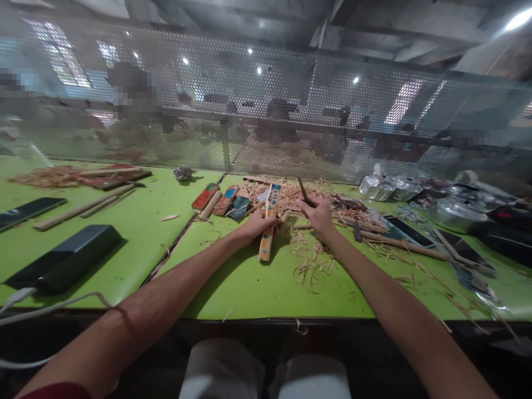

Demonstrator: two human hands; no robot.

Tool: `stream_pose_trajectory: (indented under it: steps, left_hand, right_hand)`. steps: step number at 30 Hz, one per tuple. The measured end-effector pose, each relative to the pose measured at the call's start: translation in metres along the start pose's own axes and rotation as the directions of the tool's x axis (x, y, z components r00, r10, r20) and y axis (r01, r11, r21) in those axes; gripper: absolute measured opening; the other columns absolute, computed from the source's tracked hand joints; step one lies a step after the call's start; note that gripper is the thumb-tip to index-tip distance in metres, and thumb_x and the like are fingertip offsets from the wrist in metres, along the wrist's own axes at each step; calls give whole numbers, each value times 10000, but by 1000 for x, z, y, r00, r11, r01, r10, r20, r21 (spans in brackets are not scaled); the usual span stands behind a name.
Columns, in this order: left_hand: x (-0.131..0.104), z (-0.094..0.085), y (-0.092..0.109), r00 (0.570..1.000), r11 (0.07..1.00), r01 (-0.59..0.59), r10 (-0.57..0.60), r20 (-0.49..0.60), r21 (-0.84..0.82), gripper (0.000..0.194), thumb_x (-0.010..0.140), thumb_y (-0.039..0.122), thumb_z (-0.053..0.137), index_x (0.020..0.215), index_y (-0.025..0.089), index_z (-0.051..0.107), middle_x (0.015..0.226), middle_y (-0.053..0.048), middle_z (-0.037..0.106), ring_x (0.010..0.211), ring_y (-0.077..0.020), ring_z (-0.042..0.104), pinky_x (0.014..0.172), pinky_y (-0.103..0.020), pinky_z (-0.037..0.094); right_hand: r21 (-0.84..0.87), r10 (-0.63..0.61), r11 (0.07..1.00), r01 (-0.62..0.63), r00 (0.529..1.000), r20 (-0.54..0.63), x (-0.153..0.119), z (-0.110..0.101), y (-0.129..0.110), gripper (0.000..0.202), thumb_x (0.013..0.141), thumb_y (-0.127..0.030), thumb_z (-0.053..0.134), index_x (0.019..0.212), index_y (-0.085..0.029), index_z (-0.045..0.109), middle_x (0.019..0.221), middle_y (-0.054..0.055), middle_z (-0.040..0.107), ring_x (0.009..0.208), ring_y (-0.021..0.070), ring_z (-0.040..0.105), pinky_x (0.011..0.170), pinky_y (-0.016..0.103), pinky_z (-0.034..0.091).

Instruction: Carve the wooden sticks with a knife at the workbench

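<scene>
My left hand (pixel 258 224) is closed round the middle of a painted wooden strip (pixel 272 198), yellow and white with blue marks, tilted above the green table. Between the thumb and fingers of my right hand (pixel 319 215) is a thin, dark, stick-like tool (pixel 302 189), pointing up and away; its exact kind is unclear. The strip and the tool are apart. Pale wood shavings (pixel 313 271) lie under and beyond my hands. Left of the strip are a red painted block (pixel 205 196) and a red and blue painted block (pixel 226 199).
A hammer (pixel 357 230), a long wooden handle (pixel 403 244) and a phone (pixel 408 230) lie at the right, near foil-covered items (pixel 376 187). At the left are a black box-shaped device (pixel 66 257) with a white cable and wooden sticks (pixel 83 209). A perforated metal screen (pixel 249 138) stands behind.
</scene>
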State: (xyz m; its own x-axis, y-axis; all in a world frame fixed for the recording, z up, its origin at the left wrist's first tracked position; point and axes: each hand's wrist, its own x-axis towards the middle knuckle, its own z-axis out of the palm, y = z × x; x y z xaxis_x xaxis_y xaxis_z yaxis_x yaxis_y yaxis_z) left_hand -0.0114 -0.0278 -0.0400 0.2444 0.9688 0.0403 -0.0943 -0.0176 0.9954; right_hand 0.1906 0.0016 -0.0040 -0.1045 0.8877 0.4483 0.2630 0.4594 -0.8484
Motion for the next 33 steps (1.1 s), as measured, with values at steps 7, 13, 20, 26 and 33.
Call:
stream_pose_trajectory:
  steps: [7, 13, 20, 26, 33]
  left_hand:
    - [2, -1, 0, 1000, 1000, 14, -14, 0, 5, 190, 702, 281, 790, 729, 133, 673, 750, -107, 704, 577, -136, 582, 591, -291, 506]
    - [-1, 1, 4, 1000, 1000, 10, -10, -14, 20, 223, 685, 290, 818, 752, 127, 682, 772, -107, 715, 581, -144, 600, 590, -290, 494]
    - [-1, 1, 3, 1000, 999, 14, -13, -20, 52, 210, 711, 302, 796, 743, 120, 696, 777, -116, 713, 583, -141, 590, 603, -295, 494]
    - [-3, 2, 5, 1000, 997, 8, -7, -21, 70, 176, 728, 288, 759, 711, 121, 704, 759, -129, 709, 593, -152, 583, 607, -310, 498]
    - [-2, 1, 4, 1000, 999, -10, 11, -14, 52, 176, 695, 290, 781, 703, 135, 698, 757, -122, 712, 613, -154, 581, 609, -298, 497]
  right_hand:
    - [49, 73, 996, -71, 996, -41, 4, -1, 2, 380, 742, -618, 761, 734, -257, 641, 589, 19, 500, 536, 157, 384, 487, 294, 300]
    - [-73, -6, 997, 5, 1000, -7, 3, -1, 3, 303, 795, -514, 749, 683, -254, 641, 584, 18, 502, 571, 174, 428, 534, 313, 349]
    - [-181, -58, 982, 60, 998, 16, -2, 1, -7, 340, 760, -521, 716, 596, -264, 564, 622, 43, 502, 641, 203, 421, 591, 326, 332]
    - [-149, -42, 988, 49, 998, 45, -5, 5, -7, 369, 751, -562, 707, 597, -261, 559, 599, 29, 475, 615, 184, 374, 580, 311, 274]
    - [-149, -61, 986, 76, 993, 101, -7, 5, -5, 391, 821, -507, 691, 631, -196, 552, 606, -12, 450, 618, 133, 362, 605, 297, 267]
